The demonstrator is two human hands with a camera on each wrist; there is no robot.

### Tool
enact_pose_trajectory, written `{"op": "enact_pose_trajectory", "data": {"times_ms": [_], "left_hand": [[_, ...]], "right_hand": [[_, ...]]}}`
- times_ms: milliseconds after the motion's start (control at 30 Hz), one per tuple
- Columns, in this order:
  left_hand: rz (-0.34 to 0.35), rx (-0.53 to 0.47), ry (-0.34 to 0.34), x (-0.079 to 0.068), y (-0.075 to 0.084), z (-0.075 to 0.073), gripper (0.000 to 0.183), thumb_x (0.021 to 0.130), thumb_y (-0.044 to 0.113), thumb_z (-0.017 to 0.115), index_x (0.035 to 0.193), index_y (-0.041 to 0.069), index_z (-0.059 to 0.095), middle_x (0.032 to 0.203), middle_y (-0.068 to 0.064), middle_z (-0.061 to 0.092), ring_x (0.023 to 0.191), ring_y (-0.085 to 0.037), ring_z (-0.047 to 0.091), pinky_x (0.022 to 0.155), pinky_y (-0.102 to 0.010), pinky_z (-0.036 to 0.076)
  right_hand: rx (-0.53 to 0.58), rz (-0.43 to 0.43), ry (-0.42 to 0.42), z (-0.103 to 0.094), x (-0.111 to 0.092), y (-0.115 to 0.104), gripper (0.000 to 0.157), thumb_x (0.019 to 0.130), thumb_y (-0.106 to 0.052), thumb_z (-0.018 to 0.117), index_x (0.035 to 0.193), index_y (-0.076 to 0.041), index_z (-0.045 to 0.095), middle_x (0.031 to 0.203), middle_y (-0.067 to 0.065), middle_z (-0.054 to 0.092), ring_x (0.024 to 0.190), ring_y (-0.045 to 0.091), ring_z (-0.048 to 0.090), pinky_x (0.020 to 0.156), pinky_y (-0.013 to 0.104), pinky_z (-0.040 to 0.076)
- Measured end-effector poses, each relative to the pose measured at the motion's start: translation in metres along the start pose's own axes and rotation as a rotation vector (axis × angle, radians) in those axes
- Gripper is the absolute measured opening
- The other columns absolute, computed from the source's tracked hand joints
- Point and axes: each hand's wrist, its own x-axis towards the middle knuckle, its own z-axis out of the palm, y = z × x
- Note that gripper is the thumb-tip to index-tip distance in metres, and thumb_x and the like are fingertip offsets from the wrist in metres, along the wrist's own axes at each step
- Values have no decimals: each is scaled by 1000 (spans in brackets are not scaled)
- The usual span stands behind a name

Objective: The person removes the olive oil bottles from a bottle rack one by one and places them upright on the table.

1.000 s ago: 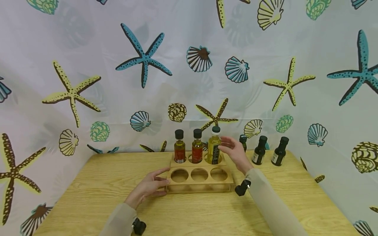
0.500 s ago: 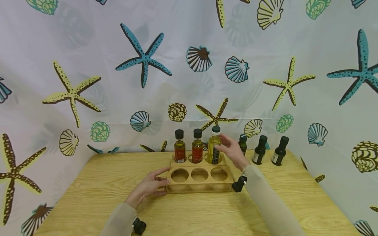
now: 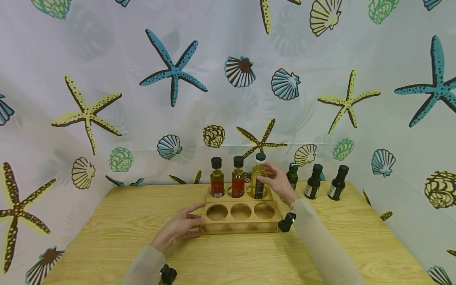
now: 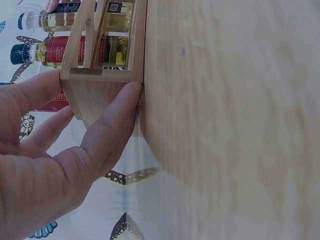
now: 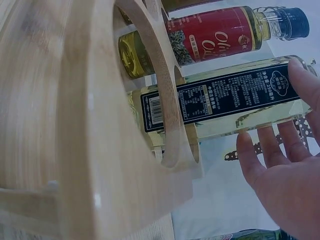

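A two-tier wooden bottle rack [image 3: 241, 227] stands on the table, with three round holes in its lower front tier. My left hand [image 3: 179, 225] touches the rack's left end, its extended fingers and thumb spread along the side panel in the left wrist view. My right hand [image 3: 279, 180] holds a clear bottle of pale yellow oil [image 3: 258, 178] in the right hole of the back tier. In the right wrist view the thumb lies across the dark label's upper end, fingers along the opposite side. Two red-labelled olive oil bottles, one left [image 3: 216, 182] and one middle [image 3: 238, 182], fill the other back holes.
Right of the rack stand a dark green bottle [image 3: 292, 174], partly behind the right hand, and two small dark bottles with white labels, one nearer [image 3: 312, 184] and one farther right [image 3: 336, 185]. A patterned curtain [image 3: 213, 99] hangs behind the wooden table [image 3: 142, 209].
My right hand has moved slightly left onto the pale oil bottle, and its thumb now reaches across the label. The bottle's label has turned slightly. The left hand and rack stay put.
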Motion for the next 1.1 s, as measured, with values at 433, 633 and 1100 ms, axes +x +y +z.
{"op": "enact_pose_trajectory", "data": {"times_ms": [433,633,1100], "left_hand": [[-14,10,30,1,1,2,60,95,13,65,150,23,43,137,-27,46,110,-28,61,80,-45,59],[-13,1,26,1,0,2,60,96,12,64,151,23,42,136,-27,46,110,-30,60,80,-45,59],[-3,-2,7,2,-1,0,61,96,13,64,151,22,41,138,-29,43,112,-30,60,83,-46,59]], "right_hand": [[16,-9,14,0,2,4,66,93,-27,70,151,-20,40,152,16,40,138,37,41,110,54,39],[36,-21,12,2,0,3,65,93,-24,70,151,-22,39,151,13,42,136,35,44,109,54,41],[105,-36,40,6,0,6,63,93,-20,70,149,-16,41,151,12,41,137,36,41,109,56,40]]}}
